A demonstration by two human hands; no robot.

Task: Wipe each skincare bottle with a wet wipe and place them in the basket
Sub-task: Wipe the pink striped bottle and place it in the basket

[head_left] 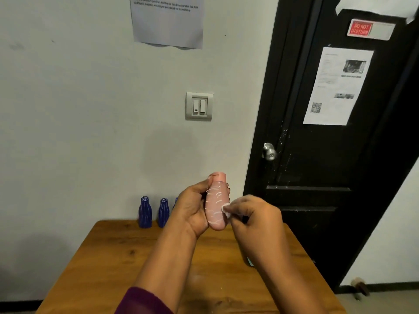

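Grip: left hand (192, 210) wraps pink bottle (217, 203) mid-body; right hand (255, 219) pinches wet wipe (225, 208) against it. Likely light, stiff, slick when damp.

This is a plain lodging or dormitory-style room. A black door (317, 166) at right carries a red "DO NOT DISTURB" sign (360, 28) and a printed notice (337, 87). A wooden table (108, 257) at lower centre meets a wall (68, 109) with a light switch (199, 106).

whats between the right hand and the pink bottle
A small white wet wipe, pinched by the right hand against the pink bottle, which the left hand grips. Seen in the head view.
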